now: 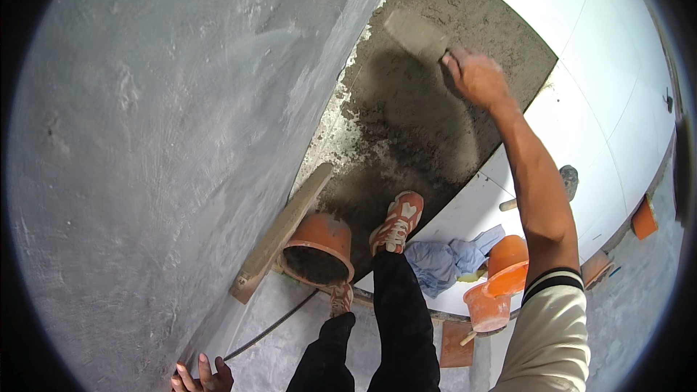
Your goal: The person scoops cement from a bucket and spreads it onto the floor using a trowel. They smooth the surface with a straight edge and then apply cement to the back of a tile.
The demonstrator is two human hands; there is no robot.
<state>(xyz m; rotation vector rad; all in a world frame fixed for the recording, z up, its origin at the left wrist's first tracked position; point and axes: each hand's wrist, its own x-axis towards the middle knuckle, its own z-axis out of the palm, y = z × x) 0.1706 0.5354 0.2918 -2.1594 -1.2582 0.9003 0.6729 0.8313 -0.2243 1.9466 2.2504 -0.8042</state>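
My right hand [477, 78] is closed round the handle of a trowel, most of which the fingers hide. Its flat, mortar-coated blade [414, 33] lies on the wet grey mortar bed [501, 22] spread between the wall and the white tiles. Down at the lower left, my left hand [203, 376] has its fingers spread against the end of the grey wall [152, 138], holding nothing. A darker, rougher patch of mortar [406, 101] stretches from the blade back toward my shoe.
A tipped orange bucket [319, 238] and a wooden board [283, 231] lean near the wall by my feet. White tiles [581, 112] border the mortar on the right, bearing a mallet [569, 180], a blue cloth [444, 265] and orange plastic containers [507, 276].
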